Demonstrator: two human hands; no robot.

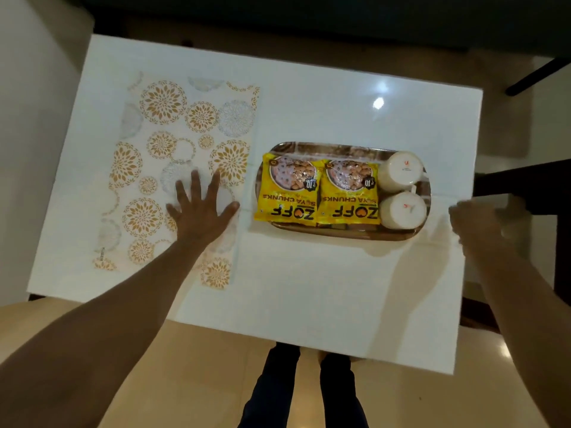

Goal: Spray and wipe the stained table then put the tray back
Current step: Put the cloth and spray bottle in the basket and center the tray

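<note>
A brown oval tray (340, 234) sits right of centre on the white table (309, 288). It carries two yellow soya chunk packets (287, 193) and two white cups (400, 173) lying on their sides. My left hand (200, 208) lies flat with fingers spread on a white mat with gold flower patterns (173, 143), left of the tray. My right hand (482, 223) is blurred at the table's right edge, just right of the tray; its fingers look curled, and whether it holds anything cannot be made out.
Dark chair parts (519, 193) stand beyond the table's right edge. Beige floor (200, 366) and my legs (309, 390) show below the near edge. A light glare (377, 103) marks the table behind the tray.
</note>
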